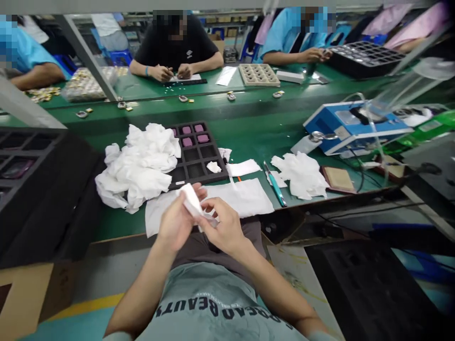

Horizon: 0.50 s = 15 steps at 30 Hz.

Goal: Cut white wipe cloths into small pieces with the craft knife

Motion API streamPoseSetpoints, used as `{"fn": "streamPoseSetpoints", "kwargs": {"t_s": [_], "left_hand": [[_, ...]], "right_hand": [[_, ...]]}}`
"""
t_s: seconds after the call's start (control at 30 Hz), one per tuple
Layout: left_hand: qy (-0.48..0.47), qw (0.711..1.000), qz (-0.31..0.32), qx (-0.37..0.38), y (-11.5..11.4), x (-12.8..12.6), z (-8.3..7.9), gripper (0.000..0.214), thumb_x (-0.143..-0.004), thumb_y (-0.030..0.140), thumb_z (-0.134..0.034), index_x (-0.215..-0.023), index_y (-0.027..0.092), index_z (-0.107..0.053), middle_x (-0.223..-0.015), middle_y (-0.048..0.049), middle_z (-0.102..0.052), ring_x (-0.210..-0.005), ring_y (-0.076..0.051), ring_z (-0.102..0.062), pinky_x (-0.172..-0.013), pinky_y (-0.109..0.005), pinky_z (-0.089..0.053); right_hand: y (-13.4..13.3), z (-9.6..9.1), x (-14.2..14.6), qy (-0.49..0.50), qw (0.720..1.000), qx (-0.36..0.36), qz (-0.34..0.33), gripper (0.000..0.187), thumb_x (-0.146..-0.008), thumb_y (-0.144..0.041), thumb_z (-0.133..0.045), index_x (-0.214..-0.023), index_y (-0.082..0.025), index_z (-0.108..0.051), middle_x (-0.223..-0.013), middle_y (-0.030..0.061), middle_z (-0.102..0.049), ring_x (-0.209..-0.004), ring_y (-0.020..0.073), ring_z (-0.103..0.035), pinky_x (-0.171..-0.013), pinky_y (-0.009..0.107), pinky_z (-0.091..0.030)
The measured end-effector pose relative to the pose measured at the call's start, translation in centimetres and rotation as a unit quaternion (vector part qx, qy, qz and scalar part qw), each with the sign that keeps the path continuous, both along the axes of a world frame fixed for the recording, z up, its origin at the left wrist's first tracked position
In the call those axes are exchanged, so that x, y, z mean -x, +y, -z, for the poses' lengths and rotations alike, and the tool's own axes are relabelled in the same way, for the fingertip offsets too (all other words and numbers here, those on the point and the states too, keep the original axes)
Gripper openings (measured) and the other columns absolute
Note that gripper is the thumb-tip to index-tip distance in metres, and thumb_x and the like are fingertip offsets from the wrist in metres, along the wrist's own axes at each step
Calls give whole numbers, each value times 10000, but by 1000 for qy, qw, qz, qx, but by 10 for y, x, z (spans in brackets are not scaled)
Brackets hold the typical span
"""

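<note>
Holds a folded white wipe (192, 201) between left hand (175, 221) and right hand (225, 225), above the lap.
Cups it loosely in the left, partly curled; pinches its near end with the right thumb and fingers; cannot tell of any item inside. Seems partway through, with the wipe not yet put down. Shows a flat white cloth (249, 199) just beyond the grip, then a black compartment tray (213, 178) with purple pieces (187, 141) seated in far compartments and a crumpled white scrap (213, 166) in a nearer one. Has a large wipe heap (142, 161) to the grip's left, a teal-handled tool (275, 185) and smaller heap (302, 175) to its right. Reads "BEAUTY" and, partly creased, "SPREAD" on the grey-green T-shirt (213, 308) below the grip; across the table, bears a small white logo (189, 53) without legible name on a co-worker's black shirt (170, 45).
</note>
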<state>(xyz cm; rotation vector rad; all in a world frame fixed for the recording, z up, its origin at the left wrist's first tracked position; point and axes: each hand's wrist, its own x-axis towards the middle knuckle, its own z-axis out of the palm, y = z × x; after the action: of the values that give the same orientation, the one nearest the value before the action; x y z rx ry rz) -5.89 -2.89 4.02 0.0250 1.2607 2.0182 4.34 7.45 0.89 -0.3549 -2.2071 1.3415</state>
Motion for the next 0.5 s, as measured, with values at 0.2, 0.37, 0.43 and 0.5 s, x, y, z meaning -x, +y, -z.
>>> {"fn": "streamPoseSetpoints", "kwargs": {"t_s": [0.2,0.37,0.43,0.5], "left_hand": [[44,997,66,12,5,-7,13,397,-806,474,-760,-1020,142,-728,-1015,-105,-743,-927,-232,-692,-766,-329,-579],[116,990,48,72,1,-8,20,335,-729,451,-825,-793,145,-702,-751,-24,-673,-666,-136,-610,-604,-243,-537],[139,988,34,63,2,-9,20,319,-728,433,-829,-822,153,-709,-764,-17,-677,-681,-134,-612,-633,-244,-535],[167,984,35,55,3,-10,19,307,-733,419,-830,-828,152,-713,-774,-21,-681,-704,-138,-616,-668,-251,-532]], "right_hand": [[23,0,2,-45,987,141,57,246,-905,-427,-601,-880,-194,-675,-783,28,-709,-644,160,-610,-576,276,-473],[24,7,-5,-24,984,124,122,291,-930,-440,-568,-994,-181,-682,-942,80,-735,-810,195,-664,-676,302,-532],[19,8,-5,2,987,117,105,312,-908,-431,-614,-1105,-197,-666,-1106,103,-722,-955,214,-676,-753,322,-563],[16,9,-4,4,989,136,58,336,-875,-436,-667,-1121,-207,-668,-1105,102,-723,-972,222,-685,-755,327,-580]]}}
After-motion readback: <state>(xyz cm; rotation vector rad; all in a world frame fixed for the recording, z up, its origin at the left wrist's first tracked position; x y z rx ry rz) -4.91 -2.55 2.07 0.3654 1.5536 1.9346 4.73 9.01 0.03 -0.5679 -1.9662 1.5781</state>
